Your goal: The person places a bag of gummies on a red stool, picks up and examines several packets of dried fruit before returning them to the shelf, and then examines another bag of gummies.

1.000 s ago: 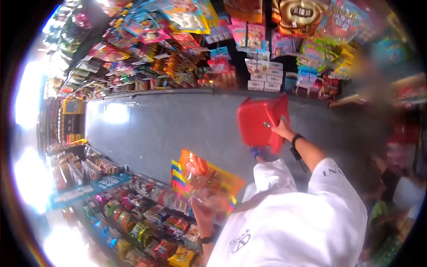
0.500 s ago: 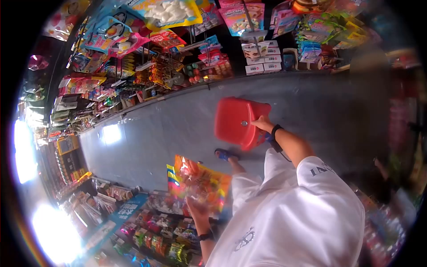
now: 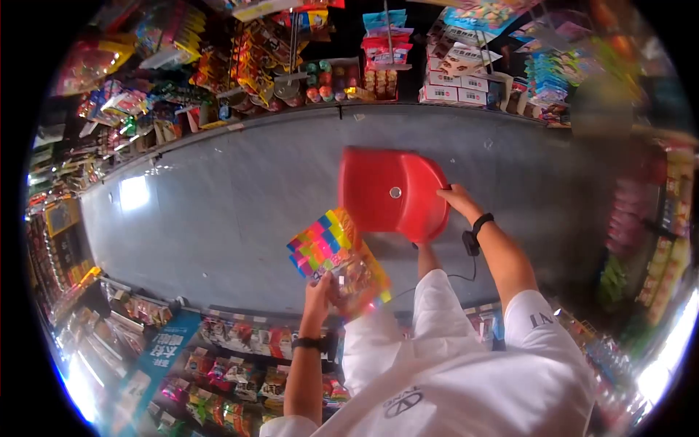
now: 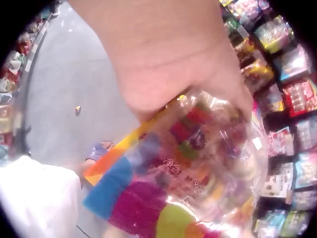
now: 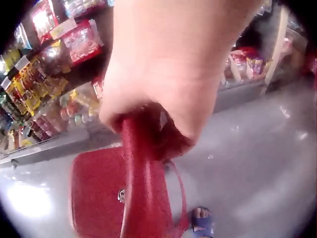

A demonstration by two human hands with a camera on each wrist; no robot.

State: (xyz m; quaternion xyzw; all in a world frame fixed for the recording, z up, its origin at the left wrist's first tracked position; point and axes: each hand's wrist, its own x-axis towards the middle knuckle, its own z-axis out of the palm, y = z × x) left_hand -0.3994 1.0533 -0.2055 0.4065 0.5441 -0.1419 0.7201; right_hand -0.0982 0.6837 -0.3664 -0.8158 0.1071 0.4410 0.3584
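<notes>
My left hand (image 3: 319, 297) grips a bag of candy (image 3: 321, 246) by its edge, held out over the floor in front of the white shorts. Up close in the left wrist view, the candy bag (image 4: 198, 168) shows clear crinkled plastic over wrapped sweets and bright coloured blocks. My right hand (image 3: 460, 199) holds the top edge of a small red plastic chair (image 3: 368, 186), which has a round spot near its middle. Seen from the right wrist, the fingers wrap over the rim of the red chair (image 5: 91, 188), and its seat lies below the hand.
Racks of hanging sweets (image 3: 258, 62) and stacked white boxes (image 3: 455, 91) line the far side of the aisle. Grey floor (image 3: 240, 189) runs between them and low shelves of packets (image 3: 240, 379) on the near side. A blue sign (image 3: 169, 349) stands at the shelf end.
The candy bag has come up and turned, nearer to the red chair. The chair has swung round so more of its seat faces up. The head view has turned along the aisle.
</notes>
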